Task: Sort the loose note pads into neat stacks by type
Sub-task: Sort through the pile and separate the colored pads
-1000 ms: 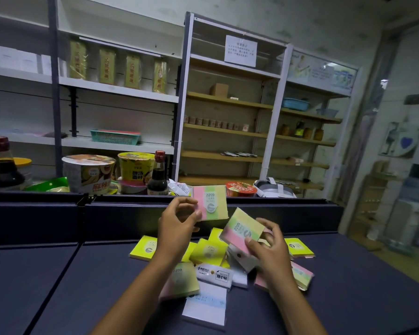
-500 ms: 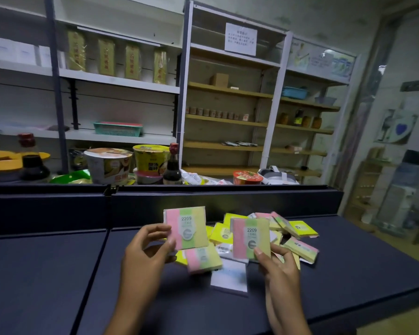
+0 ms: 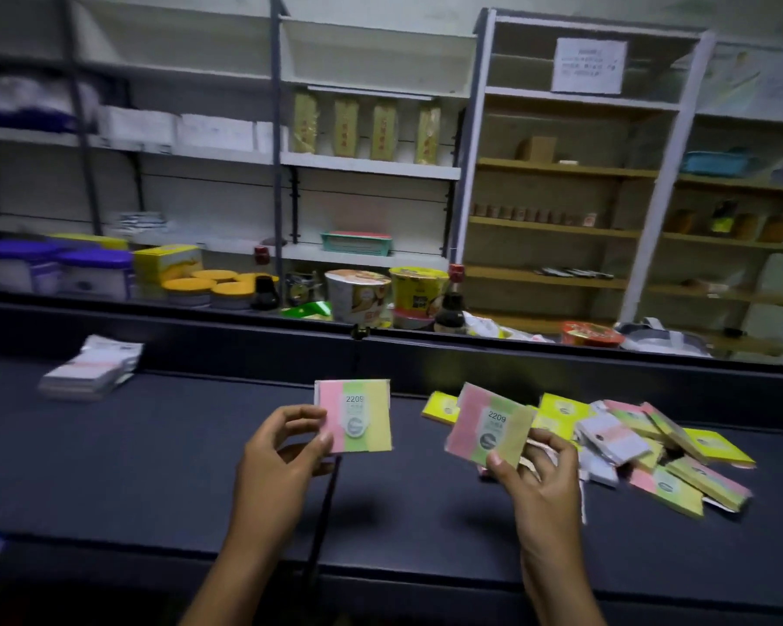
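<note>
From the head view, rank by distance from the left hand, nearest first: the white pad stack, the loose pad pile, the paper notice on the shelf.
From the left hand:
1. Loose pad pile, to its right on the counter.
2. White pad stack, far left on the counter.
3. Paper notice, top of the shelf behind.

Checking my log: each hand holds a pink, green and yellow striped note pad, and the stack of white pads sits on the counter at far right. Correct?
Not quite. In the head view the white stack sits far left. Left hand and right hand each hold a striped pad.

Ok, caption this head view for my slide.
Each hand holds a pink-green-yellow striped note pad beside the loose pile.
</note>
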